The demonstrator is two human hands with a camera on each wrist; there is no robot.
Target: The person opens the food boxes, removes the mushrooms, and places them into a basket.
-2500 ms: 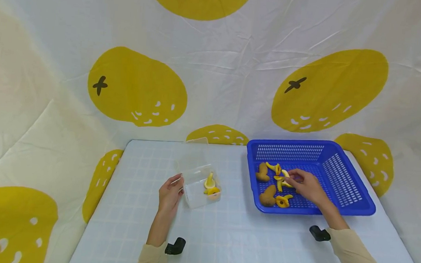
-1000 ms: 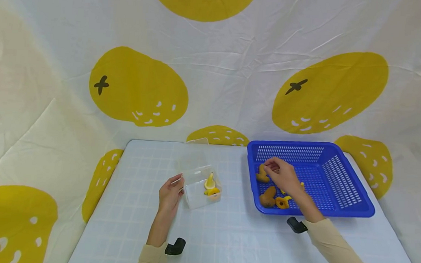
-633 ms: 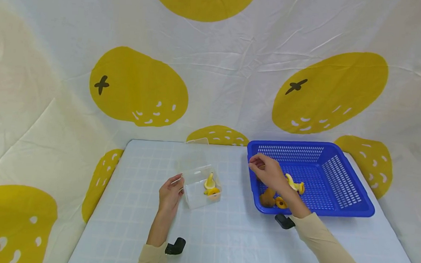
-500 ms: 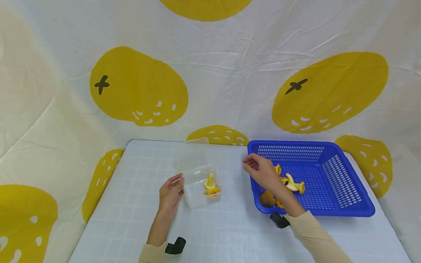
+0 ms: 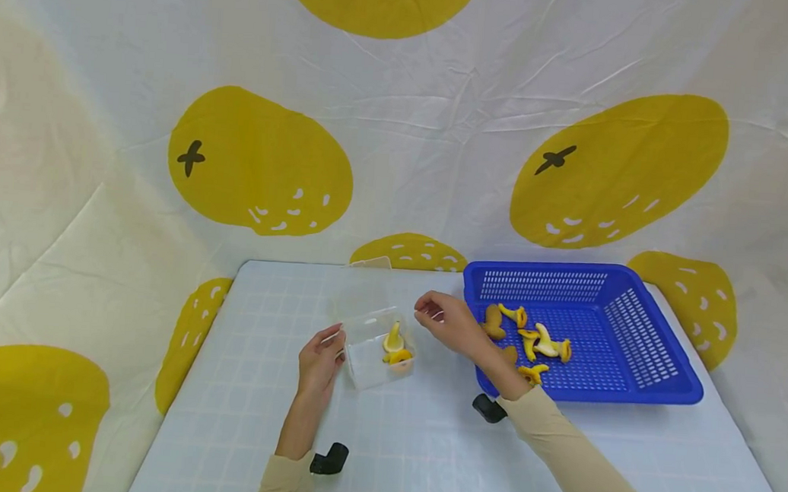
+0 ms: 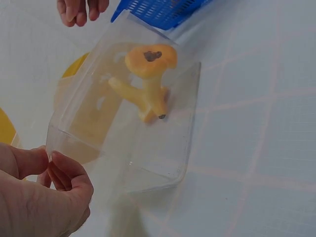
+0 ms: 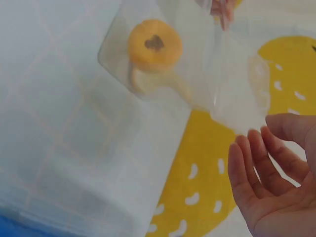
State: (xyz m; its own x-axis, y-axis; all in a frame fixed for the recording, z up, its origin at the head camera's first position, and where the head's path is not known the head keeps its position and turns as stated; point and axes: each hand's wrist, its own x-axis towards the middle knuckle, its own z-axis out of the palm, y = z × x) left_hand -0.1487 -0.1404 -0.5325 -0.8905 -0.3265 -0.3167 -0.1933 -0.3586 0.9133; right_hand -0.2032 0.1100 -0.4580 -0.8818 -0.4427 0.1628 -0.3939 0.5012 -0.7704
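My left hand (image 5: 319, 363) pinches the left rim of a clear plastic container (image 5: 361, 362) between thumb and fingers. Two yellow chanterelle-like mushrooms lie inside it at the right; the left wrist view shows one orange cap (image 6: 150, 61) with a dark centre. The container's clear lid (image 5: 361, 293) stands folded back behind it. To the right of the container hovers my right hand (image 5: 453, 322), between it and the blue basket. In the right wrist view that hand's fingers (image 7: 266, 170) are loosely bent, nothing between them and the thumb.
The blue perforated basket (image 5: 655, 340) at the right holds several yellow mushrooms (image 5: 545, 342) and brown lumpy pieces (image 5: 494, 321) near its left side. My right forearm crosses the basket's front left corner. A white fabric wall (image 5: 434, 165) with yellow fruit prints stands behind the table.
My right hand has released a pale yellow mushroom in the basket and moved left, out over the basket's left rim toward the container. My left hand and the container have stayed put.
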